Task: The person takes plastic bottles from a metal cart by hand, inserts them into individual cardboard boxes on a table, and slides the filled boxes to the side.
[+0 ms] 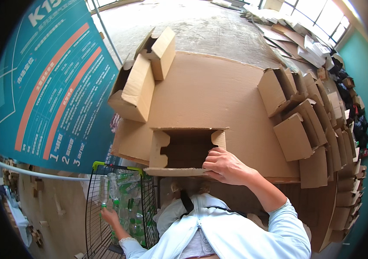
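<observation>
An open cardboard box (158, 149) stands at the near edge of the cardboard-covered table, its mouth toward me and its inside dark. My right hand (225, 165) is closed on the box's near right corner, fingers curled over the flap. Down at the left, my left hand (110, 216) reaches into a black wire basket (94, 226) with green corner pieces. Its fingers pinch the green cap end of a clear plastic bottle (104, 190), which points cap down. Several more clear bottles (125, 200) with green caps lie heaped in the basket.
Two cardboard boxes (138, 90) stand at the table's far left. Several open boxes (294, 136) crowd its right side. Brown cardboard (209, 90) covers the tabletop. A large teal printed board (59, 86) rises at the left, and flattened cardboard (285, 36) lies piled at the back right.
</observation>
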Demonstrator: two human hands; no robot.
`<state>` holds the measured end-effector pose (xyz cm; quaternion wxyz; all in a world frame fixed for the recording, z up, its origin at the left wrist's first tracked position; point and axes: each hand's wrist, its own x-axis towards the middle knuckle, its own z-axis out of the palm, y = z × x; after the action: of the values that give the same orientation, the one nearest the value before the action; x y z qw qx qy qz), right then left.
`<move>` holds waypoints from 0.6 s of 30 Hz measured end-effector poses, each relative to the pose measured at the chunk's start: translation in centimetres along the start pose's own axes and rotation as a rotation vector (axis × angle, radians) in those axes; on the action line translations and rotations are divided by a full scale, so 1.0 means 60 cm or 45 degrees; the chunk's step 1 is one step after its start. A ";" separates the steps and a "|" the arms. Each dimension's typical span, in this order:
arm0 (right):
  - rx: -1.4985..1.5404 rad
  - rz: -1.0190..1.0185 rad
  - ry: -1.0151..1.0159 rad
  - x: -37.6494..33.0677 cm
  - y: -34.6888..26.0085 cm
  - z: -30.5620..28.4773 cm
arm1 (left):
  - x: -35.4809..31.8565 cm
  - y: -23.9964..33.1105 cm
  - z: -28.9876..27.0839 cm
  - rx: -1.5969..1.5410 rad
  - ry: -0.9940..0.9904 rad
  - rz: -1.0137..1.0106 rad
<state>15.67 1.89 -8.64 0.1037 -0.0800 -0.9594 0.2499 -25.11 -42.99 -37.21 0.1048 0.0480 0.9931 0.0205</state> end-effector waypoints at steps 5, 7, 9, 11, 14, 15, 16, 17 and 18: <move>-0.047 0.093 -0.081 0.007 -0.015 0.000 | -0.118 0.033 0.027 0.363 -0.445 -0.046; -0.062 0.169 -0.053 0.004 -0.017 -0.004 | -0.120 0.031 0.026 0.350 -0.279 -0.114; -0.083 0.203 -0.048 0.001 -0.023 -0.005 | -0.090 -0.007 0.085 0.247 0.064 -0.227; -0.105 0.231 -0.067 -0.007 -0.026 -0.003 | -0.084 -0.010 0.049 -0.084 0.028 -0.392; -0.122 0.256 -0.075 -0.008 -0.033 -0.004 | -0.027 -0.059 0.075 -0.427 -0.166 -0.661; -0.120 0.252 -0.077 -0.005 -0.038 -0.002 | -0.007 -0.098 0.108 -0.516 -0.249 -0.763; -0.129 0.262 -0.079 -0.001 -0.042 -0.002 | -0.002 -0.125 0.139 -0.655 -0.164 -0.764; -0.138 0.273 -0.080 0.004 -0.045 -0.005 | -0.002 -0.147 0.166 -0.794 -0.077 -0.762; -0.149 0.293 -0.084 0.003 -0.046 -0.006 | -0.005 -0.151 0.173 -0.929 0.001 -0.752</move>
<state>15.29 -0.29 -6.95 0.0380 -0.1872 -0.9596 0.2065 -23.44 -51.72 -47.74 0.1158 -0.2766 0.8923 0.3376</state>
